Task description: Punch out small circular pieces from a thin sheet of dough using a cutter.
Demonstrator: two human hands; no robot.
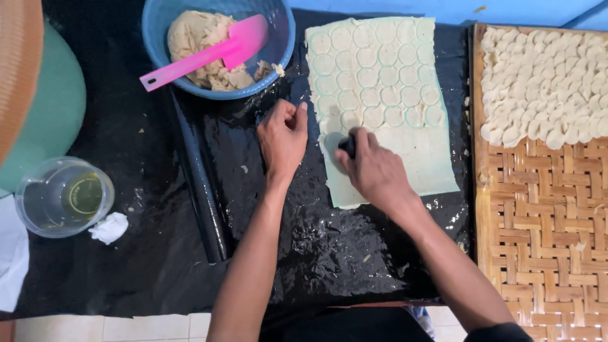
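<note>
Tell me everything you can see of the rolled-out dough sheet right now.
The dough sheet is a thin, pale, roughly rectangular slab lying flat on the oily black plastic sheet. Its far part is covered with rows of stamped circles, the discs not lifted out; the near part is uncut. The edges are ragged. The right hand presses a dark round cutter into its left side, and the left hand rests on the plastic by its left edge. A woven bamboo tray lies to its right.
</note>
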